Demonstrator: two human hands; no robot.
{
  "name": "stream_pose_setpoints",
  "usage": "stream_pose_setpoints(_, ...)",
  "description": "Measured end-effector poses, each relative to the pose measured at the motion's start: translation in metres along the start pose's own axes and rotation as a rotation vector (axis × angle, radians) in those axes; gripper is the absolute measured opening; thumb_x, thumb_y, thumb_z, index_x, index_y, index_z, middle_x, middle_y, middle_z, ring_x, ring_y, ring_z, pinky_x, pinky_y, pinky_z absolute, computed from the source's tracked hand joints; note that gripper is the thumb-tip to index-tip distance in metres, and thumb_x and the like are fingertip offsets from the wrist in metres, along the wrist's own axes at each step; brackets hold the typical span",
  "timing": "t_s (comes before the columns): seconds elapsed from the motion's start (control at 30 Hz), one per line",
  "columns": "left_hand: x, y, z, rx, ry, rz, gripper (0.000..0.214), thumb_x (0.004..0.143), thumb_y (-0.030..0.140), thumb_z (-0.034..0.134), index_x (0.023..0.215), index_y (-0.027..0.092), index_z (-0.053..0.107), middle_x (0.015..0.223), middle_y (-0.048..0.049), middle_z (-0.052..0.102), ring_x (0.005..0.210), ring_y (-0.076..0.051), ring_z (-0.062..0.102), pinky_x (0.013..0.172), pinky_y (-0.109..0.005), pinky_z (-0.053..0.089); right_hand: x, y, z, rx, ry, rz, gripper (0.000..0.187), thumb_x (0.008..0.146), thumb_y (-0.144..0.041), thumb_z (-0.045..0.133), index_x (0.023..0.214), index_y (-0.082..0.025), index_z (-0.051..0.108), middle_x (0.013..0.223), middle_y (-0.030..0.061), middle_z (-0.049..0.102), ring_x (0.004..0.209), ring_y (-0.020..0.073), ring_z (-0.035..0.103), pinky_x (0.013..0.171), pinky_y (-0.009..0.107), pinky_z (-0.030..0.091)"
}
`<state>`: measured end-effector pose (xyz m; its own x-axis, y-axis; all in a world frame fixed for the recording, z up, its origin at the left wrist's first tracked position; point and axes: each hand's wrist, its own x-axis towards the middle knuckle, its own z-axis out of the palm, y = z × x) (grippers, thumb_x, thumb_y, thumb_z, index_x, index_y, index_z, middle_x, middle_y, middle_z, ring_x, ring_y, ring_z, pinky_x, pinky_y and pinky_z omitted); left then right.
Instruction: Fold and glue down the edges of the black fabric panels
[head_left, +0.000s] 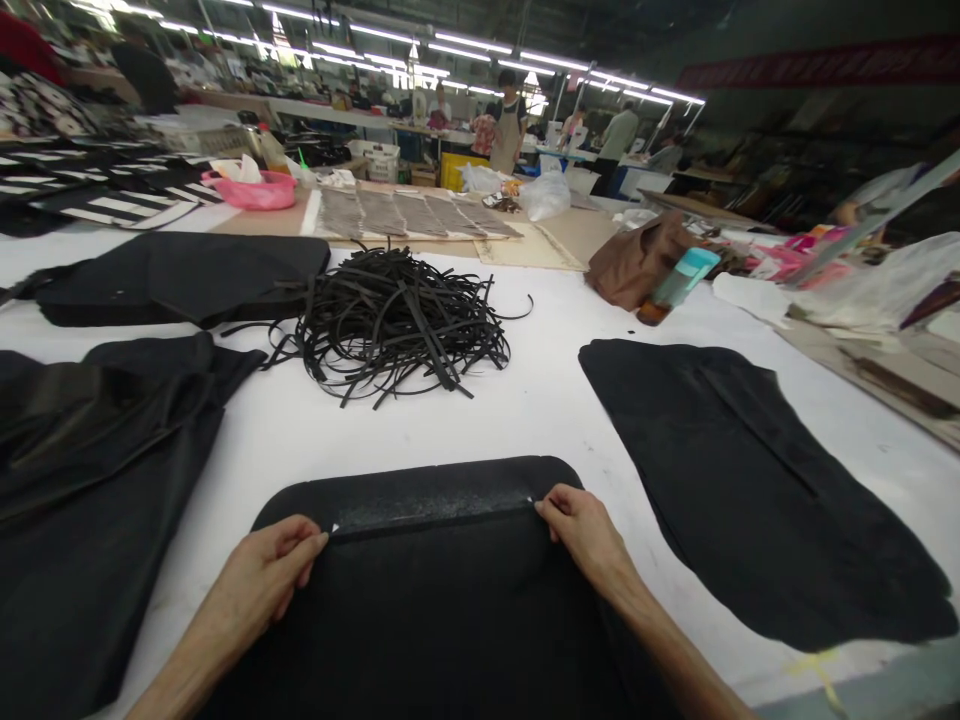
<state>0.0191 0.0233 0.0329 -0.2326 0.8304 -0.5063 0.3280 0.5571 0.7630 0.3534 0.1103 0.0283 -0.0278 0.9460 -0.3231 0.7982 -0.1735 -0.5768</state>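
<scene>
A black fabric panel (427, 610) with a rounded top lies on the white table (540, 400) right in front of me. A thin black strip (431, 522) runs across it, stretched tight between my hands. My left hand (262, 575) pinches the strip's left end, where a small white tip shows. My right hand (581, 530) pinches its right end against the panel, fingers closed. Both hands rest on the panel.
A tangled heap of black strips (397, 325) lies beyond the panel. Another black panel (757, 490) lies to the right, dark fabric stacks (90, 470) to the left. A brown bag (637, 262) and teal bottle (679, 283) sit farther right. Other people stand at far benches.
</scene>
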Motion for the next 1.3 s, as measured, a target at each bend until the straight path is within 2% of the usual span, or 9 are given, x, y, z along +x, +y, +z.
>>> stream_pose_setpoints(0.27,-0.004,0.009,0.001,-0.048,0.033,-0.045,0.034,0.067,0.052,0.051,0.061,0.019,0.045,0.043,0.0073,0.043,0.028,-0.006,0.032,0.029,-0.016,0.018,0.006,0.007,0.002,-0.031,-0.035,-0.003,0.025,0.077,-0.037,0.046,0.059,-0.021,0.051,0.05,-0.0006,0.056,0.052,0.0151,0.05,0.051,0.026,0.031)
stream_pose_setpoints(0.43,0.001,0.002,0.001,-0.053,0.032,-0.049,0.033,0.066,0.052,0.051,0.061,0.02,0.045,0.042,0.008,0.043,0.027,-0.006,0.032,0.027,-0.017,0.018,0.01,0.011,0.002,-0.046,-0.077,-0.011,0.026,0.076,-0.04,0.043,0.06,-0.021,0.051,0.051,-0.0015,0.055,0.054,0.015,0.051,0.054,0.026,0.032)
stream_pose_setpoints(0.73,0.001,-0.005,0.0,-0.049,0.034,0.038,0.017,0.072,0.035,0.042,0.066,0.02,0.046,0.043,0.0085,0.045,0.026,-0.006,0.035,0.028,-0.016,0.02,0.015,0.023,0.003,-0.134,-0.141,-0.047,0.032,0.077,-0.047,0.039,0.061,-0.021,0.05,0.053,-0.0018,0.054,0.052,0.0144,0.048,0.052,0.026,0.031)
stream_pose_setpoints(1.07,0.005,-0.01,0.003,-0.03,0.075,0.041,0.015,0.073,0.03,0.043,0.062,0.02,0.044,0.04,0.0081,0.045,0.026,-0.007,0.036,0.027,-0.017,0.02,0.017,0.025,0.001,-0.187,-0.147,-0.029,0.036,0.077,-0.05,0.036,0.059,-0.022,0.05,0.055,-0.0004,0.056,0.053,0.015,0.049,0.053,0.027,0.033)
stream_pose_setpoints(1.3,0.005,-0.008,0.006,0.093,0.116,0.033,0.013,0.075,0.026,0.042,0.063,0.021,0.042,0.042,0.0085,0.043,0.028,-0.008,0.037,0.03,-0.018,0.022,0.019,0.027,0.003,-0.178,-0.143,-0.032,0.035,0.076,-0.049,0.037,0.061,-0.022,0.051,0.055,-0.0001,0.057,0.054,0.0155,0.05,0.053,0.027,0.033)
